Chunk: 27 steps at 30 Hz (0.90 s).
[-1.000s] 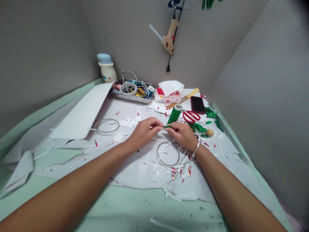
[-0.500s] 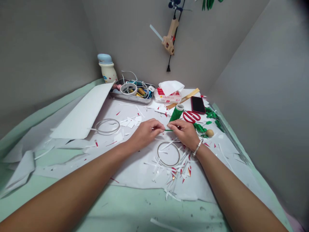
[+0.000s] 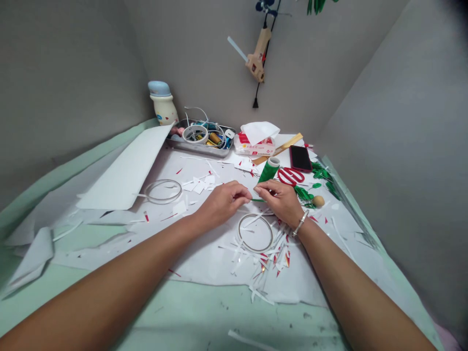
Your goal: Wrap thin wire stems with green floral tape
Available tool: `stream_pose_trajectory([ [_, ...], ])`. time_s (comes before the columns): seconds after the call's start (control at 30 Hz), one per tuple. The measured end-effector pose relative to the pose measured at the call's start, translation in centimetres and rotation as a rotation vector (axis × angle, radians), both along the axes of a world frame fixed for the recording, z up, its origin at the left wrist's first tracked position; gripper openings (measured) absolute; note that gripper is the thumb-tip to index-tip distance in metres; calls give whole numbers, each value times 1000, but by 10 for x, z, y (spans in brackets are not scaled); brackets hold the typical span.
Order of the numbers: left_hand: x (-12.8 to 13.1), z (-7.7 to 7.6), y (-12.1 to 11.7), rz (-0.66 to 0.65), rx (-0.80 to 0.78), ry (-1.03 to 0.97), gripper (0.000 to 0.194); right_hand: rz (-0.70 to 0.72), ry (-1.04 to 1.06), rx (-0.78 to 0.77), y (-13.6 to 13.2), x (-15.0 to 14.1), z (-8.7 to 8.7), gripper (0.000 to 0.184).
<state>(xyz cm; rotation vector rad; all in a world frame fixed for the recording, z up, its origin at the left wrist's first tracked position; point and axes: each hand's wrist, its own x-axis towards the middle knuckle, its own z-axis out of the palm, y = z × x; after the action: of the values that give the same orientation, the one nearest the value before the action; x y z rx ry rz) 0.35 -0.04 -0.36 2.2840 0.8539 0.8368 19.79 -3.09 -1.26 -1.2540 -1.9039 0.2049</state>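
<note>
My left hand (image 3: pixel 227 201) is pinched on one end of a thin green strand (image 3: pixel 258 200), perhaps thread-wrapped wire; its exact kind is too small to tell. My right hand (image 3: pixel 281 199) pinches the other end, so the strand spans the short gap between my fingertips. Just behind my right hand a spool of green thread (image 3: pixel 269 170) stands, leaning slightly. Below the hands a thin ring (image 3: pixel 240 238) lies on the white paper. Red-handled scissors (image 3: pixel 291 176) are beyond my right hand, beside green shiny leaf-like pieces (image 3: pixel 302 194) and a small tan ball (image 3: pixel 318 201).
White and red paper scraps (image 3: pixel 270 261) litter the paper sheet. A metal tray (image 3: pixel 210 152) of spools, a tissue pack (image 3: pixel 255 146) and a phone (image 3: pixel 300 159) line the back. To the left lie a coil (image 3: pixel 163 199) and white card (image 3: pixel 124 170). A glue gun (image 3: pixel 258 56) hangs on the wall.
My left hand has shifted very slightly right and down, tilting the strand a little. My right hand keeps nearly the same place, and the things on the table have not moved.
</note>
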Motion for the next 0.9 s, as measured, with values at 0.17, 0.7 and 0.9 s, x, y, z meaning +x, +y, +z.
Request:
stream_pose_trajectory([
  [0.17,-3,2,4,195,-75,-125,14,161,-159,-41,-4,-8,-1,14],
  [0.7,-1,-8,6,-30,-134,-34,12,12,117,-117,4,3,-7,18],
  [0.9,-1,-4,6,38,-189,-38,15,0,1,-134,5,2,-9,16],
])
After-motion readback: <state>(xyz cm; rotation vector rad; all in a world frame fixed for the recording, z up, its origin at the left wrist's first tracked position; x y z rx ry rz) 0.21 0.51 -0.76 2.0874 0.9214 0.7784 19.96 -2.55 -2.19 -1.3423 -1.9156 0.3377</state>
